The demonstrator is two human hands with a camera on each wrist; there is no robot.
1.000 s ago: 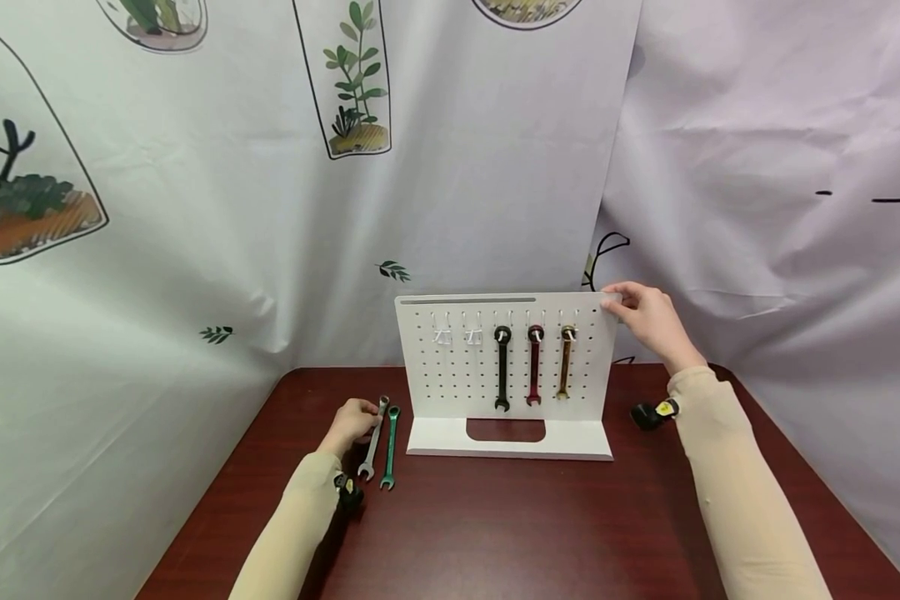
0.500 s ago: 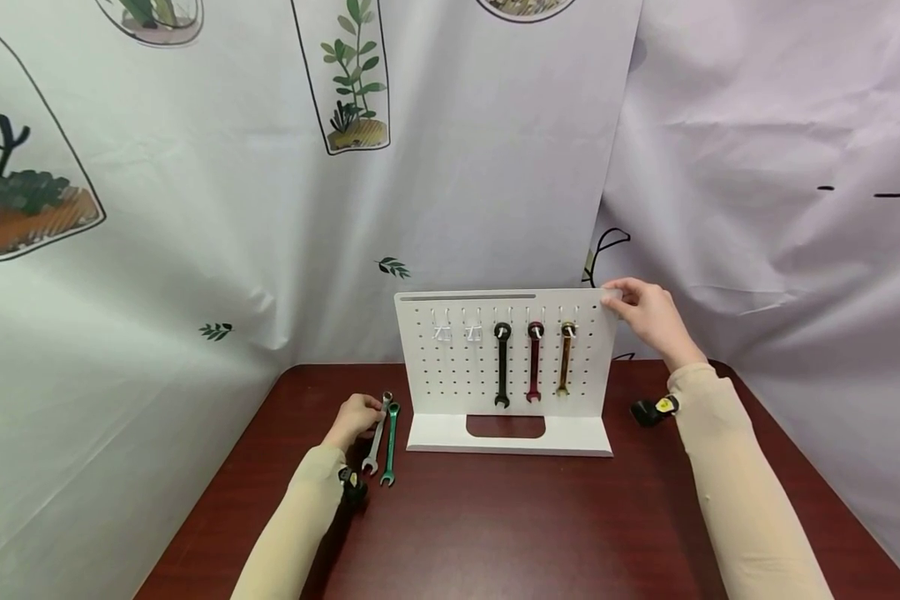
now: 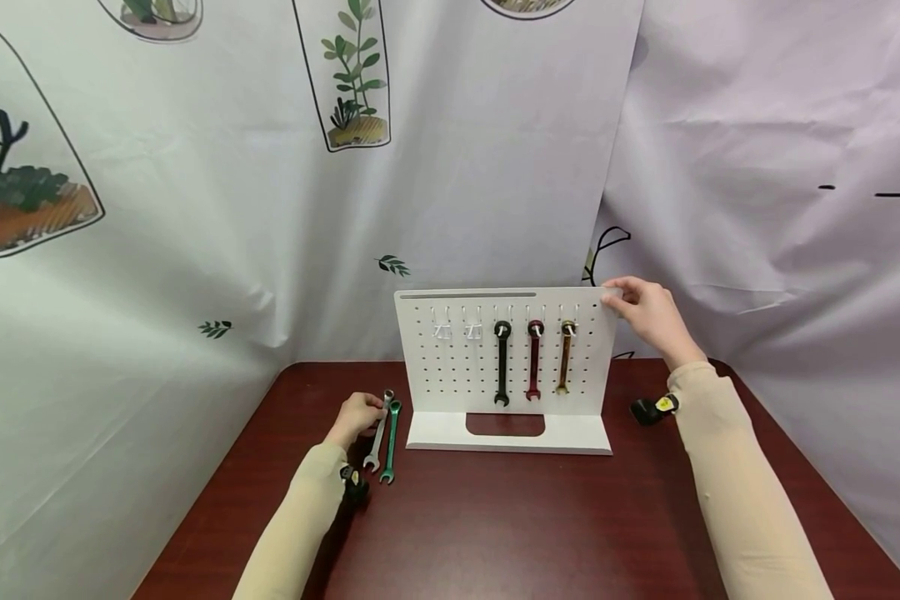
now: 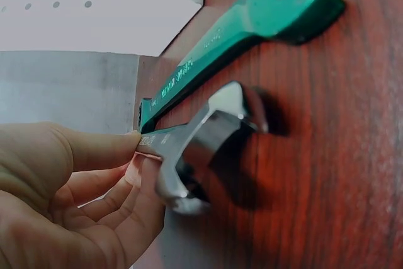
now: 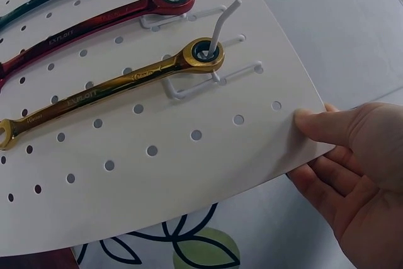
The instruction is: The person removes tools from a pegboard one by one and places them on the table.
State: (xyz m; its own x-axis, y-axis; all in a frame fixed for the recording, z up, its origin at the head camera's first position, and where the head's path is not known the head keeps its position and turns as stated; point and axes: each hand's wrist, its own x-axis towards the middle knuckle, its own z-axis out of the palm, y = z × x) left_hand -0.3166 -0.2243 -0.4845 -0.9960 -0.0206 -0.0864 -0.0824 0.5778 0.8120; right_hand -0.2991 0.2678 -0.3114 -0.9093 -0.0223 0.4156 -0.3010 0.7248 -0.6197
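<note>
My left hand [image 3: 357, 416] pinches a silver combination wrench [image 4: 208, 137] between thumb and fingers, at the left of the table. Its open jaw end faces the left wrist camera, slightly above the wood. Close beside it a green combination wrench [image 3: 391, 443] lies on the table. At the upper right corner of a white pegboard [image 3: 450, 375], my right hand [image 3: 651, 318] grips the edge, thumb in front and fingers behind. Black [image 3: 502, 362], red [image 3: 535, 360] and gold [image 3: 565, 358] wrenches hang by their ring ends from the board's white hooks.
Two bare hooks [image 3: 442, 331] are on the board's left part. The board's white base [image 3: 435, 432] stands on the dark red table [image 3: 495, 517]. A printed curtain [image 3: 480, 192] hangs behind. Each wrist carries a small black camera [image 3: 648, 412].
My left hand and the silver wrench have shifted slightly right, closer to the green wrench. The right hand keeps its grip on the board corner. The head view has tilted slightly.
</note>
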